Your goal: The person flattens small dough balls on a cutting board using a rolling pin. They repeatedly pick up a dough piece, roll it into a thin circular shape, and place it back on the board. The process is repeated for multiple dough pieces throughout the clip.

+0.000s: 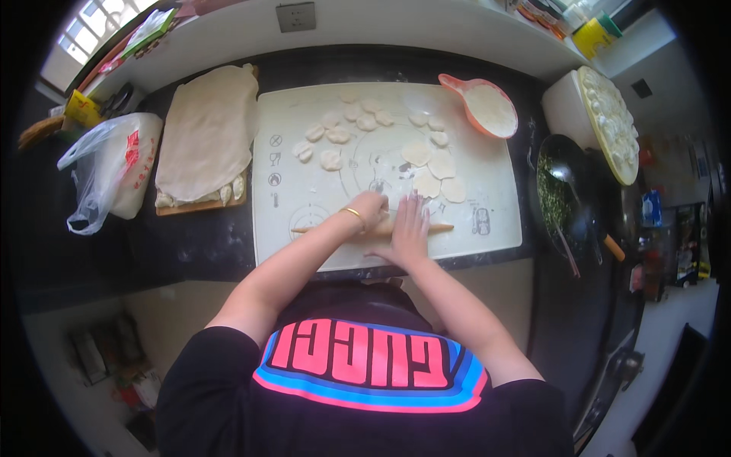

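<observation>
A slim wooden rolling pin (434,228) lies crosswise on the pale silicone mat (487,228), near its front edge. My right hand (410,232) rests flat on the pin, fingers stretched forward. Beside it, my left hand (371,211), with a gold bangle at the wrist, is closed with fingers curled down; what it pinches, if anything, is hidden. Just beyond my hands lie several thin round dough wrappers (442,163), overlapping in part. Small flattened dough pieces (331,160) are scattered across the mat's far left and middle.
An orange scoop of flour (489,110) stands at the mat's far right corner. Left are a cloth-covered board of dumplings (205,137) and a plastic bag (114,171). Right are a pan of chopped green filling (554,198) and a tray of dumplings (609,122).
</observation>
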`<state>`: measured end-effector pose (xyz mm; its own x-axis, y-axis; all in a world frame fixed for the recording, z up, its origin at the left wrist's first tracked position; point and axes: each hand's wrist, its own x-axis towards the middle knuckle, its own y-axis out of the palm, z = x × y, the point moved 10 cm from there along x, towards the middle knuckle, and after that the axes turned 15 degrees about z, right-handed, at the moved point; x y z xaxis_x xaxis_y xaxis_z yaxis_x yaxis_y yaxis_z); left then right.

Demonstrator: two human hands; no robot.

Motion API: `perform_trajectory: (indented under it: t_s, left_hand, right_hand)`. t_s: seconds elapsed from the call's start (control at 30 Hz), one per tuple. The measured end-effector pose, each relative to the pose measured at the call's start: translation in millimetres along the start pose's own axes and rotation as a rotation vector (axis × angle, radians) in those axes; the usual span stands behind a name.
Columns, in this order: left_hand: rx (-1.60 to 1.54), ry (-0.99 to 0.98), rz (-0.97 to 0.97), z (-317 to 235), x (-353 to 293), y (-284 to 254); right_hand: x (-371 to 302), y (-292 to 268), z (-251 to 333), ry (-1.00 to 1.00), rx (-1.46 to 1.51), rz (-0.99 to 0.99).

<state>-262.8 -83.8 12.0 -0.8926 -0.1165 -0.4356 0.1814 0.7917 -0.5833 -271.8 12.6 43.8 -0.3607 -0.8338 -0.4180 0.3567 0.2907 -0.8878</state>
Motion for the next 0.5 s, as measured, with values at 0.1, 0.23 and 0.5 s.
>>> perform_trajectory:
  t_s: [0.1, 0.23, 0.5]
  left_hand:
    - [0.032, -0.056, 0.036, -16, -9, -7]
    - [0.091, -0.039, 0.108, -19, -8, -7]
    - [0.116, 0.086, 0.156, -9, 9, 6]
  right_hand:
    - [17, -16, -4, 0.072, 0.068, 0.019]
    - [16, -19, -5, 0.096, 0.114, -0.036]
    - [-45, 12, 8, 0.124, 0.047, -0.032]
